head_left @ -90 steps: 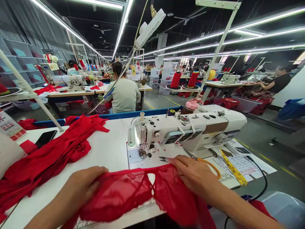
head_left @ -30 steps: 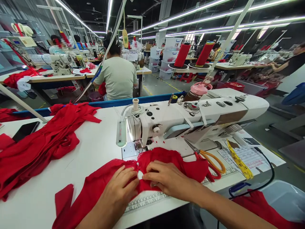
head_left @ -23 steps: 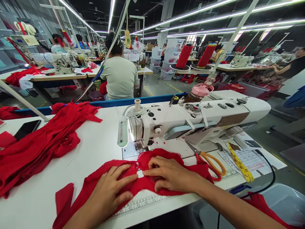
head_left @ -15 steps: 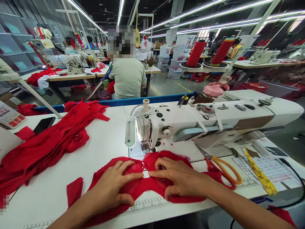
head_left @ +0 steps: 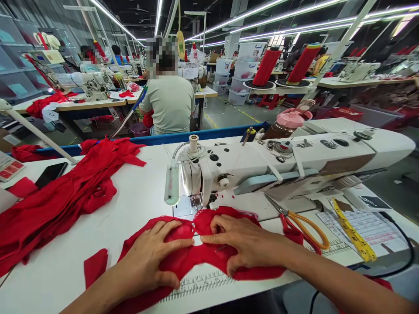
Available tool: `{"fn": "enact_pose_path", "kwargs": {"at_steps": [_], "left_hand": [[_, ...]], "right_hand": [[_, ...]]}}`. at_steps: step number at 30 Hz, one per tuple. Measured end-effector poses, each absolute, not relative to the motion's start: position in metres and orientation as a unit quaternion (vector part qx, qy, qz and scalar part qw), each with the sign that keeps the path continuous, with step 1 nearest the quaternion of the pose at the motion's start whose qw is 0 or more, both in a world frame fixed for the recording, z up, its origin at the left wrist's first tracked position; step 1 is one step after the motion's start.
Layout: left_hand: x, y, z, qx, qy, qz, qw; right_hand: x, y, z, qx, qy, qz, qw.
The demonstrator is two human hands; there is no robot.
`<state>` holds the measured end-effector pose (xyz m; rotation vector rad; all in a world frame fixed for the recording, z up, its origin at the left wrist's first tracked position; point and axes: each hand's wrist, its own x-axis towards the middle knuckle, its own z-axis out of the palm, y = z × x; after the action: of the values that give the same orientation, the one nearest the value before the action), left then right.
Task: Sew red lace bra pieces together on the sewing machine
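A red lace-edged fabric piece [head_left: 209, 254] lies spread at the front of the sewing table, with a small gap near its middle. On its left part my left hand [head_left: 151, 252] rests flat, fingers spread. My right hand [head_left: 244, 241] lies on the right part, its index finger stretched toward the gap, other fingers bent and thumb apart. Both index fingertips are close to each other at the gap. Just beyond the fabric stands the sewing machine's needle area [head_left: 198, 201]. A small red scrap [head_left: 95, 266] lies beside my left forearm.
A long heap of red fabric [head_left: 65, 198] covers the table's left side, near a phone [head_left: 50, 174]. Right of my right hand are orange-handled scissors [head_left: 307, 226], a yellow tape measure [head_left: 355, 233] and a written sheet [head_left: 369, 233]. A co-worker [head_left: 170, 102] sits ahead, back turned.
The view has shifted slightly, so most things appear a little further left. Both hands keep nearly the same pose on the red fabric.
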<state>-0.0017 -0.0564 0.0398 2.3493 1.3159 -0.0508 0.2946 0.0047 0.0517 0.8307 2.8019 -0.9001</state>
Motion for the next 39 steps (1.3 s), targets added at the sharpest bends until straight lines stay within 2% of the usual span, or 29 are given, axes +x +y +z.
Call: {"fn": "enact_pose_path", "kwargs": {"at_steps": [13, 17, 22, 25, 31, 35, 39], "left_hand": [[-0.001, -0.057, 0.042, 0.855, 0.469, 0.009, 0.22], [0.0, -0.056, 0.044, 0.858, 0.468, 0.014, 0.213], [-0.006, -0.061, 0.038, 0.866, 0.453, 0.034, 0.208], [-0.009, -0.074, 0.029, 0.878, 0.443, 0.091, 0.155], [0.0, -0.118, 0.007, 0.876, 0.394, 0.275, -0.038], [0.009, -0.133, -0.005, 0.867, 0.377, 0.292, -0.144], [0.014, -0.137, -0.012, 0.861, 0.396, 0.278, -0.155]], "right_hand": [[0.293, 0.005, 0.052, 0.287, 0.908, -0.3, 0.048], [0.289, 0.002, 0.058, 0.315, 0.906, -0.275, 0.069], [0.288, -0.004, 0.06, 0.318, 0.915, -0.243, 0.053], [0.286, -0.021, 0.061, 0.329, 0.923, -0.194, 0.036], [0.262, -0.076, 0.049, 0.398, 0.903, -0.149, -0.065], [0.247, -0.092, 0.019, 0.364, 0.921, -0.073, -0.115], [0.241, -0.095, -0.001, 0.358, 0.916, -0.002, -0.181]]}}
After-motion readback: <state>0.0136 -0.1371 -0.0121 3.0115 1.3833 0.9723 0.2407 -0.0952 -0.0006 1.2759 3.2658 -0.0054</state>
